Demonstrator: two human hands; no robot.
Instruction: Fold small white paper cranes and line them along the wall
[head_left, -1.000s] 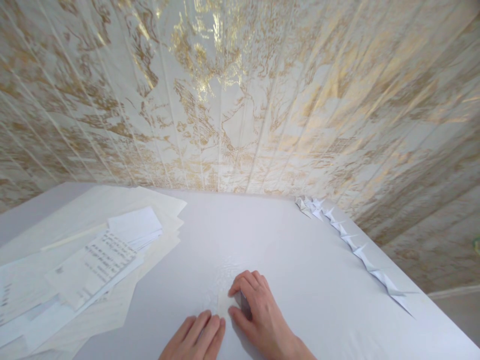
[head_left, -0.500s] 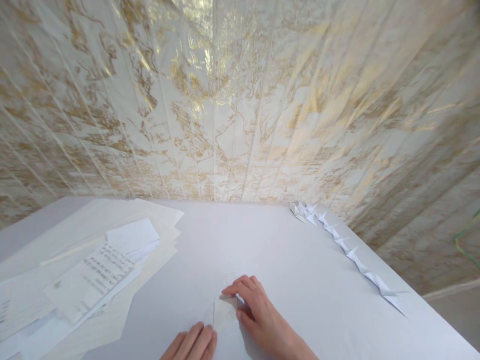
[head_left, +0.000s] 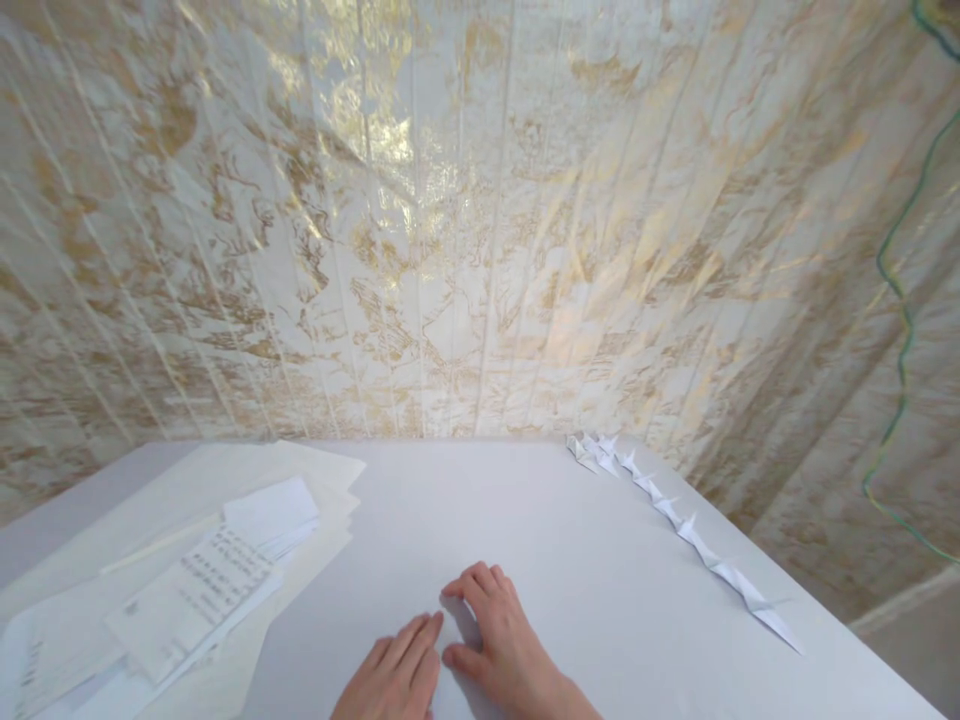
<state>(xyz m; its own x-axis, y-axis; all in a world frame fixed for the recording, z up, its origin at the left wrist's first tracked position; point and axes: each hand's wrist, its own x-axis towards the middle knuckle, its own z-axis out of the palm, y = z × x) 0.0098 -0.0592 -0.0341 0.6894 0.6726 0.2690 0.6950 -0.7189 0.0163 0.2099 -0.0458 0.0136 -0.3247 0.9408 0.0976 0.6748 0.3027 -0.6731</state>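
At the bottom centre, my left hand lies flat on the white table, its fingers stretched out side by side. Close to its right, my right hand rests with curved fingers, the thumb apart from the fingertips. A small white paper shows only in part between the two hands, and its shape is hard to make out against the table. A row of folded white paper figures runs along the table's right edge.
On the left of the table lie large cream sheets with smaller white papers and a printed sheet on top. A patterned gold and white wall stands behind. A green cord hangs at the right.
My left hand has moved up and right over the small paper, close to my right hand, and now hides most of it. The view has tilted upward a little.
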